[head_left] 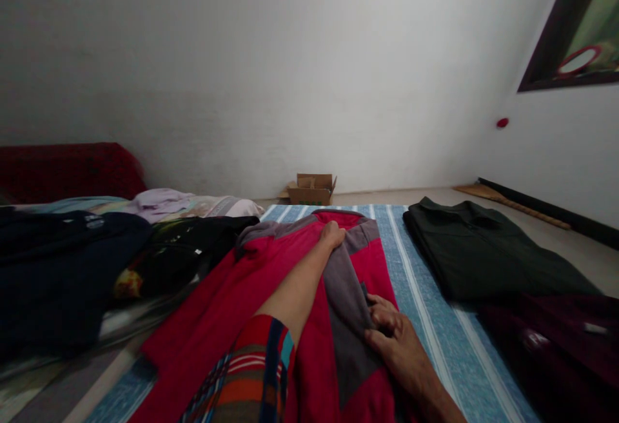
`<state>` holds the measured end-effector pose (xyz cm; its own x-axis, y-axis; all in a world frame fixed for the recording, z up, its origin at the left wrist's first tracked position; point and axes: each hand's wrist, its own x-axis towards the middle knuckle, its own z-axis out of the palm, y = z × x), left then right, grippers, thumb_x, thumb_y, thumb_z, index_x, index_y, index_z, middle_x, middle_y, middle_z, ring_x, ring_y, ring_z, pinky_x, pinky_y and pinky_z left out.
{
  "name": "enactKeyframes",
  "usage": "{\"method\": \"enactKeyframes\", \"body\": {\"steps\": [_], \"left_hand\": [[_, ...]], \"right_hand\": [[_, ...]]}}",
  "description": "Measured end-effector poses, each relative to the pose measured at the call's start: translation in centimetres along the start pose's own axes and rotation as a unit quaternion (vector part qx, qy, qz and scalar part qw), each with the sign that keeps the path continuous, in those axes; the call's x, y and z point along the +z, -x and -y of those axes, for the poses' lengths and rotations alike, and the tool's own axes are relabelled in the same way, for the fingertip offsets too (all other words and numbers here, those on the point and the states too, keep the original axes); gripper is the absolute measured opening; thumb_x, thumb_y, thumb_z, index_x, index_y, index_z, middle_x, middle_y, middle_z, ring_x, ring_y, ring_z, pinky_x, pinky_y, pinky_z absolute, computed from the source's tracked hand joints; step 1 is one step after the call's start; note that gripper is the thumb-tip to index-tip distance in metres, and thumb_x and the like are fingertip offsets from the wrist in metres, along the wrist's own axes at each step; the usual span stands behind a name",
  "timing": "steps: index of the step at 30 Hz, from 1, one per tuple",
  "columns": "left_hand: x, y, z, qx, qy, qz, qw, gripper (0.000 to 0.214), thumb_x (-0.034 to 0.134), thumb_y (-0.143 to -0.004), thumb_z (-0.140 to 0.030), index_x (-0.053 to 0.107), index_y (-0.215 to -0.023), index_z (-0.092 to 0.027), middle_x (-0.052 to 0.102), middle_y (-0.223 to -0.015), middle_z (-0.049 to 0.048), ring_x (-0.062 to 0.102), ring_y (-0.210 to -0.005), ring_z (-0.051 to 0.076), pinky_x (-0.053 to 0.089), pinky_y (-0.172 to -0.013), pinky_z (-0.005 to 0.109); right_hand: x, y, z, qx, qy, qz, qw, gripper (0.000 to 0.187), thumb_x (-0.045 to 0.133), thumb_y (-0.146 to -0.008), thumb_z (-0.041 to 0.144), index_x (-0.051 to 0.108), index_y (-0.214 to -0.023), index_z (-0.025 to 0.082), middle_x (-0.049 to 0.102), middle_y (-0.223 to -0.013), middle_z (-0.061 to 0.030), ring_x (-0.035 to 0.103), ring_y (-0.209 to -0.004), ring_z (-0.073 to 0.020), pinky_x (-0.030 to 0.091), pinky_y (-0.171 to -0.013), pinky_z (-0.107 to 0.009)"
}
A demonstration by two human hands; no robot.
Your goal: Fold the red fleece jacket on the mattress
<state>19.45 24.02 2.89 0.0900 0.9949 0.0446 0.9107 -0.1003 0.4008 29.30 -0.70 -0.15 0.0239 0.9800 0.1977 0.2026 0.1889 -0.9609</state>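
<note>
A red jacket (271,255) with grey panels lies spread on a blue striped cloth, its collar pointing away from me. One red sleeve stretches toward the lower left. My left hand (333,235) reaches across the jacket and is closed on its fabric just below the collar. Closer to me, my right hand (394,329) rests at the right side, fingers curled and thumb drawn in, pinching the edge of the grey part. Its fingertips are partly hidden. A striped multicoloured sleeve covers my left upper forearm.
Dark green folded clothing (483,249) and a maroon garment (556,345) lie to the right on the blue striped cloth (411,262). At left are a navy garment (62,268) and a black printed one (178,249). A cardboard box (312,191) stands by the wall.
</note>
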Motion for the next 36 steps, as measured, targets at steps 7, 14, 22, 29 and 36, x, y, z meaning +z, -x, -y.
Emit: {"method": "enactKeyframes", "body": {"steps": [7,14,22,29,36], "left_hand": [[1.0,2.3,-1.1,0.015,-0.051,-0.043,0.998,0.038,0.044,-0.091,-0.036,0.059,-0.106,-0.005,0.064,-0.103,0.022,0.06,-0.101,0.03,0.044,-0.079,0.034],[-1.8,2.6,-1.4,0.053,-0.073,-0.036,0.995,0.037,0.035,-0.092,-0.035,0.059,-0.104,-0.009,0.064,-0.106,0.0204,0.061,-0.1,0.028,0.046,-0.08,0.034],[-2.7,11.2,1.9,0.208,-0.106,0.058,0.971,0.042,0.034,-0.091,-0.036,0.048,-0.124,-0.013,0.043,-0.139,0.013,0.035,-0.13,0.022,0.029,-0.105,0.036],[0.0,13.7,1.9,0.179,-0.133,0.106,0.969,0.063,0.018,-0.092,-0.05,0.029,-0.14,-0.012,0.022,-0.15,0.0125,0.013,-0.139,0.024,0.014,-0.111,0.046],[-1.6,15.1,2.3,0.175,-0.114,0.079,0.975,0.059,0.018,-0.092,-0.048,0.037,-0.136,-0.013,0.027,-0.148,0.0104,0.019,-0.138,0.023,0.017,-0.111,0.045]], "right_hand": [[-0.1,0.0,-0.5,0.007,0.011,0.009,1.0,0.023,0.048,-0.06,0.021,0.026,-0.055,0.023,0.04,-0.058,0.0006,0.052,-0.1,-0.0263,0.026,-0.104,-0.037],[0.0,0.0,-0.5,0.015,0.017,0.006,1.0,0.022,0.048,-0.06,0.023,0.027,-0.053,0.023,0.048,-0.063,-0.0007,0.05,-0.108,-0.0278,0.025,-0.104,-0.039],[0.1,0.0,-0.3,0.011,0.011,-0.003,1.0,0.022,0.048,-0.06,0.024,0.026,-0.053,0.024,0.048,-0.062,-0.0002,0.05,-0.108,-0.0274,0.028,-0.102,-0.039],[-0.1,0.2,-0.4,0.019,0.014,0.011,1.0,0.021,0.049,-0.06,0.025,0.031,-0.051,0.023,0.057,-0.07,-0.0024,0.048,-0.113,-0.0287,0.031,-0.098,-0.037],[-0.2,0.2,-1.0,0.009,-0.006,0.014,1.0,0.02,0.054,-0.063,0.029,0.04,-0.05,0.022,0.062,-0.074,-0.0034,0.049,-0.112,-0.0285,0.032,-0.095,-0.036]]}}
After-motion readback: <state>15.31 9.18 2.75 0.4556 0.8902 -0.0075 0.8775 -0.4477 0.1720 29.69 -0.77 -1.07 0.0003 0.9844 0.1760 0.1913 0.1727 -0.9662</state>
